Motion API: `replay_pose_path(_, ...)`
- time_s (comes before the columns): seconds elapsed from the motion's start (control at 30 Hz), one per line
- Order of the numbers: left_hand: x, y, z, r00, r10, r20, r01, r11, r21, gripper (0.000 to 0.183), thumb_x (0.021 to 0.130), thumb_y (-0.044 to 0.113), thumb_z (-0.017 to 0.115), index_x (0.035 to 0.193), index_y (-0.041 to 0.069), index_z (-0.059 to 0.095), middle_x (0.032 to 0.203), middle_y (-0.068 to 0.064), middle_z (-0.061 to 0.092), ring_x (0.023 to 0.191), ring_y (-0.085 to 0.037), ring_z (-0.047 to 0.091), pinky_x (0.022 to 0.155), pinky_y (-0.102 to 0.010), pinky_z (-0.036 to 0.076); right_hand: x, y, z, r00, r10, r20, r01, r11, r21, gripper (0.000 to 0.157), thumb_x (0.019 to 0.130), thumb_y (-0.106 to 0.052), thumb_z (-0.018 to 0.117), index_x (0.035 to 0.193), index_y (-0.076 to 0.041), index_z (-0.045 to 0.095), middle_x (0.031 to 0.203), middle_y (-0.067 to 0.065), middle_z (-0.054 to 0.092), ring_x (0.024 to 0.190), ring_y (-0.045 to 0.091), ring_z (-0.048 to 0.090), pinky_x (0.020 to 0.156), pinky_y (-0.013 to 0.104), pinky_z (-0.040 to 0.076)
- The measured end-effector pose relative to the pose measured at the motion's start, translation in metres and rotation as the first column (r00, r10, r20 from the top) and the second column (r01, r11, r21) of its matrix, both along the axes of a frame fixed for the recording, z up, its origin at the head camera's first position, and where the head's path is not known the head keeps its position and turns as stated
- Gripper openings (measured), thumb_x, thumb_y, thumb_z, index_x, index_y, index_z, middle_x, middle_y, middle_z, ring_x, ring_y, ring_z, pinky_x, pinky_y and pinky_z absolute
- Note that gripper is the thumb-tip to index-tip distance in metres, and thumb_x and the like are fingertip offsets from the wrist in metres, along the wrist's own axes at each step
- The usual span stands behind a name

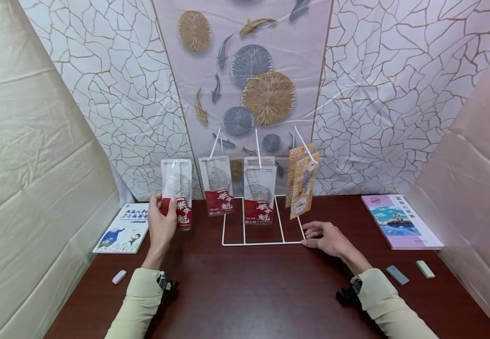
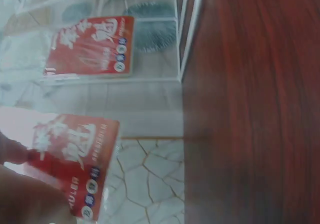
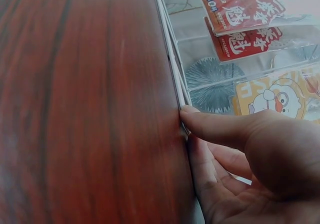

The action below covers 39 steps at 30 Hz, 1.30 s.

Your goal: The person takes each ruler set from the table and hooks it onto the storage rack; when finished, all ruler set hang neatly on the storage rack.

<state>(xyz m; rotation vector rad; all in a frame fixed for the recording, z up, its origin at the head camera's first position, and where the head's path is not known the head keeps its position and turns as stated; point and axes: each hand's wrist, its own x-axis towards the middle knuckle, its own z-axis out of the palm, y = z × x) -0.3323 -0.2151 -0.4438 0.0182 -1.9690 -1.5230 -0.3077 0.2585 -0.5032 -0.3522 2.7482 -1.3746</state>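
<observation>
My left hand (image 1: 162,222) pinches a clear ruler-set packet (image 1: 178,181) with a red lower part, held upright left of a white wire rack (image 1: 253,244). In the left wrist view the packet's red end (image 2: 75,159) shows beside the thumb. The right hand (image 1: 328,238) grips the rack's front right corner between thumb and fingers; the right wrist view shows the thumb (image 3: 215,124) on the wire. From the rack's prongs hang a similar packet (image 1: 217,188) at left, overlapping packets (image 1: 259,197) in the middle, and yellow packets (image 1: 304,186) at right.
A white book (image 1: 124,230) lies at the left with a white eraser-like piece (image 1: 119,277) before it. Toward the right are a pink-edged book (image 1: 399,223), a grey block (image 1: 397,275) and a pale block (image 1: 425,269). A patterned curtain (image 1: 126,70) stands behind the table.
</observation>
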Motion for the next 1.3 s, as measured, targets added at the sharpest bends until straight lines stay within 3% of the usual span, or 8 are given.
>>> replay_pose_path(0.13,0.006,0.012,0.010,0.991,-0.078,-0.108,0.093,0.986,0.142,0.035,0.099,0.017,0.062,0.127,-0.001,0.049,0.113,-0.019,0.067,0.093,-0.015,0.065,0.074,-0.020,0.055,0.000,0.000,0.000,1.000,0.005,-0.008,-0.005,1.000,0.000,0.046,0.085,-0.014,0.080,0.126,0.001,0.064,0.104,0.015,0.073,0.097,0.023,0.070,0.078,0.019,0.051)
replay_pose_path(0.23,0.012,0.023,0.016,0.973,-0.135,-0.189,0.171,0.968,0.185,0.031,0.100,0.012,0.060,0.125,-0.002,0.048,0.114,-0.016,0.065,0.100,-0.018,0.065,0.079,-0.023,0.056,0.001,0.000,0.000,1.000,0.006,-0.012,-0.006,1.000,-0.003,0.046,0.085,-0.014,0.080,0.125,0.001,0.064,0.103,0.016,0.073,0.097,0.024,0.070,0.078,0.018,0.051)
replay_pose_path(0.4,0.021,0.042,0.019,0.925,-0.241,-0.292,0.294,0.944,0.151,0.024,0.100,0.006,0.057,0.121,-0.003,0.048,0.117,-0.012,0.066,0.109,-0.020,0.064,0.090,-0.025,0.054,0.001,0.000,0.001,1.000,0.005,-0.013,-0.005,1.000,-0.001,0.047,0.085,-0.015,0.081,0.126,0.001,0.064,0.104,0.016,0.073,0.098,0.024,0.070,0.078,0.018,0.050)
replay_pose_path(0.53,0.026,0.056,0.016,0.898,-0.338,-0.282,0.370,0.927,0.066,0.022,0.099,0.003,0.057,0.118,-0.005,0.048,0.121,-0.016,0.066,0.112,-0.020,0.064,0.094,-0.026,0.054,0.001,0.000,0.001,1.000,0.003,-0.012,-0.003,1.000,0.003,0.048,0.084,-0.016,0.081,0.126,0.001,0.064,0.105,0.016,0.073,0.098,0.024,0.070,0.078,0.018,0.050)
replay_pose_path(0.73,0.032,0.070,0.014,0.899,-0.392,-0.198,0.393,0.919,-0.037,0.022,0.100,0.001,0.055,0.121,-0.006,0.049,0.122,-0.021,0.067,0.111,-0.020,0.065,0.090,-0.021,0.055,0.001,0.000,0.000,1.000,-0.001,-0.009,0.002,1.000,0.008,0.048,0.084,-0.017,0.081,0.126,-0.001,0.065,0.104,0.014,0.073,0.097,0.022,0.070,0.078,0.018,0.050)
replay_pose_path(0.97,0.050,0.077,0.033,0.908,-0.385,-0.164,0.383,0.923,-0.045,0.022,0.100,0.001,0.056,0.119,-0.008,0.050,0.120,-0.024,0.068,0.110,-0.035,0.066,0.086,-0.020,0.056,0.001,-0.001,0.000,1.000,-0.004,0.000,0.004,1.000,0.011,0.048,0.084,-0.018,0.081,0.127,-0.002,0.065,0.104,0.013,0.074,0.096,0.020,0.069,0.079,0.019,0.050)
replay_pose_path(1.1,0.050,0.077,0.034,0.911,-0.385,-0.151,0.386,0.922,-0.026,0.023,0.100,0.002,0.056,0.120,-0.008,0.049,0.120,-0.025,0.067,0.111,-0.042,0.065,0.085,-0.022,0.057,0.000,0.000,-0.001,1.000,-0.005,0.003,0.005,1.000,0.006,0.048,0.085,-0.018,0.081,0.127,-0.001,0.065,0.104,0.014,0.074,0.096,0.021,0.070,0.078,0.019,0.050)
replay_pose_path(1.3,0.047,0.076,0.031,0.916,-0.375,-0.145,0.379,0.925,0.002,0.024,0.100,0.002,0.056,0.121,-0.007,0.050,0.121,-0.024,0.067,0.112,-0.040,0.065,0.085,-0.022,0.057,0.000,0.001,-0.001,1.000,0.005,-0.010,-0.005,1.000,0.006,0.049,0.084,-0.018,0.081,0.127,-0.001,0.065,0.103,0.014,0.073,0.097,0.023,0.070,0.078,0.019,0.050)
